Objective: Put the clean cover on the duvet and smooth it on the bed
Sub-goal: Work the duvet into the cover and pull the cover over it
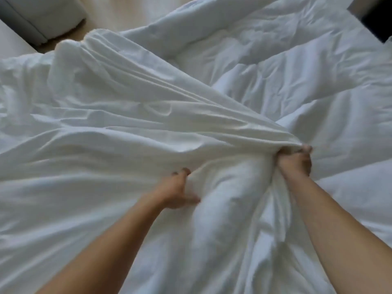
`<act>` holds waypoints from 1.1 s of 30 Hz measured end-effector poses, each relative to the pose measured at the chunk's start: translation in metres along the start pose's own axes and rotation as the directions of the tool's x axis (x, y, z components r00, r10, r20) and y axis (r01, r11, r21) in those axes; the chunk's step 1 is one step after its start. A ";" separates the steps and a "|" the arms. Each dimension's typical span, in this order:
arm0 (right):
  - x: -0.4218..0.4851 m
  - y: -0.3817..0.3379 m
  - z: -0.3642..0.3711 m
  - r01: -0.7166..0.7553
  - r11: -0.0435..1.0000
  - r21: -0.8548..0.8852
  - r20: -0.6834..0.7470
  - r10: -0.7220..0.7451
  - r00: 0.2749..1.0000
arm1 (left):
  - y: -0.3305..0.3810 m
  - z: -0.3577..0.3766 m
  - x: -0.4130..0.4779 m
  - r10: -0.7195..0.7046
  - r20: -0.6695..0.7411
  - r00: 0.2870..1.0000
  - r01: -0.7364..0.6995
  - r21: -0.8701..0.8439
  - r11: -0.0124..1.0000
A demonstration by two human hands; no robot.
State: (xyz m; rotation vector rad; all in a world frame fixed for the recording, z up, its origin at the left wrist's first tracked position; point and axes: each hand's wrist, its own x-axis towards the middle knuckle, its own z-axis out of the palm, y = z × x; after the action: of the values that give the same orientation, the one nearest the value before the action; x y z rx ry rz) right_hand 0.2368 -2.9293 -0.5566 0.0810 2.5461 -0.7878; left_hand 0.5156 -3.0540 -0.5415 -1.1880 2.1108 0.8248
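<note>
The white cover lies crumpled across the left and near part of the bed, which is hidden under the bedding; the puffy white duvet is heaped on the far right side, and part of it seems to run as a padded bulge under the cover between the two arms. The right hand is closed in a fist on a gathered bunch of the cover toward the bed's right side; taut folds fan from that fist to the far left edge. The left hand sits near the middle of the near edge, thumb spread, fingertips curled into the cover beside the bulge; it is blurred. Beyond the far edge are pale floor and grey-white furniture.
</note>
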 end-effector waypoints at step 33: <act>-0.244 0.010 0.133 0.835 0.477 -0.273 0.060 -0.858 0.510 | -0.204 0.049 -0.066 -0.430 -0.622 0.655 -0.010 -0.576 0.817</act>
State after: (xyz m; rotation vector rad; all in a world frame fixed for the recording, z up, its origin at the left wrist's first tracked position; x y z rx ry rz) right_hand 0.5111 -2.9738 -0.5471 -1.3975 2.6591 -0.7310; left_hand 0.7330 -3.0673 -0.5727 -2.3807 2.2976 0.9575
